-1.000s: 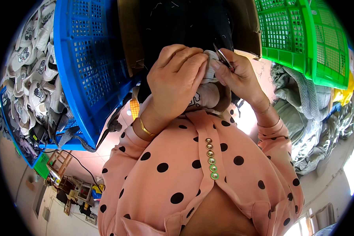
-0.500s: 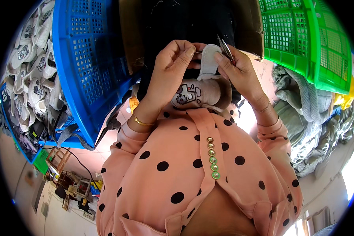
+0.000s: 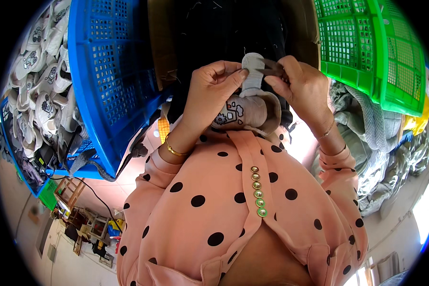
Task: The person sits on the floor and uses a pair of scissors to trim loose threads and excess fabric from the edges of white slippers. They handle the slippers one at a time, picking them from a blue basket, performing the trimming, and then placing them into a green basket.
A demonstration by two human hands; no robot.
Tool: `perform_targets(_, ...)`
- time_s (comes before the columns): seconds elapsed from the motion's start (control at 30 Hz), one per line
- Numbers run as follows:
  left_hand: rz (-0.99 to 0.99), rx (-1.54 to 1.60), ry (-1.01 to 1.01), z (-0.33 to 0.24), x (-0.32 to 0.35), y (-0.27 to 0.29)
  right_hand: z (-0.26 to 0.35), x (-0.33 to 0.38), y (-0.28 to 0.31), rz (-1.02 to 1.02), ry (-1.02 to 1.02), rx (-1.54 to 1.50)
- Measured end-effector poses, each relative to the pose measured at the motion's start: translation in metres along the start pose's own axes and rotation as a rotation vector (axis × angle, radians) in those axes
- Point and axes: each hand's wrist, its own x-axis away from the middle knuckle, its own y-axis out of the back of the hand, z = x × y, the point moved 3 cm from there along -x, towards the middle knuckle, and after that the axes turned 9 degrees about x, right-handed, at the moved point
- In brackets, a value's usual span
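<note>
A pale shoe (image 3: 250, 110) with a dark-outlined cartoon vehicle on it lies between the forearms, just beyond the dotted pink blouse (image 3: 214, 190), its white strap (image 3: 251, 83) pointing to the far side. The left hand (image 3: 212, 93) has its grip together at the strap's left edge, thumb tip against it; whether the fingers clamp the strap or a thread, I cannot tell. The right hand (image 3: 306, 88), just beside the strap's right edge, has its grip clamped on small scissors (image 3: 271, 66), blurred. Dark trousers (image 3: 224, 33) show farther off, with brown cardboard (image 3: 300, 28) to their right. A blue crate (image 3: 81, 90) stands left, similar pale shoes (image 3: 45, 109) heaped beyond it; a green crate (image 3: 383, 71) stands far right, grey fabric (image 3: 374, 114) nearer.
</note>
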Motion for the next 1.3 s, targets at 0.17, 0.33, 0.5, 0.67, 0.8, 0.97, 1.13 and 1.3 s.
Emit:
perform_targets(0.17, -0.007, -0.013, 0.104, -0.007, 0.005, -0.003, 0.005, 0.002, 0.004, 0.020, 0.044, 0.108)
perform_targets(0.33, 0.001, -0.008, 0.088, -0.010, 0.009, -0.006, 0.008, 0.003, 0.006, 0.048, 0.032, 0.130)
perform_targets(0.5, 0.006, 0.061, 0.101, -0.010, 0.011, -0.007, 0.008, 0.002, 0.009, 0.081, 0.030, 0.106)
perform_targets(0.67, 0.018, 0.102, 0.093, -0.007, 0.010, -0.006, 0.009, 0.001, 0.011, 0.059, 0.062, 0.156)
perform_targets(0.8, 0.034, 0.093, 0.065, -0.006, 0.010, -0.006, 0.011, -0.001, 0.013, 0.041, 0.088, 0.176)
perform_targets(0.97, 0.022, 0.088, 0.074, -0.003, 0.011, -0.005, 0.006, -0.001, 0.007, 0.130, 0.038, 0.030)
perform_targets(1.13, -0.008, 0.035, 0.139, -0.008, 0.012, -0.006, -0.005, -0.005, 0.007, 0.115, -0.298, -0.479)
perform_targets(1.3, 0.114, -0.040, -0.006, -0.007, 0.012, -0.011, 0.021, -0.010, 0.000, -0.077, -0.021, -0.136)
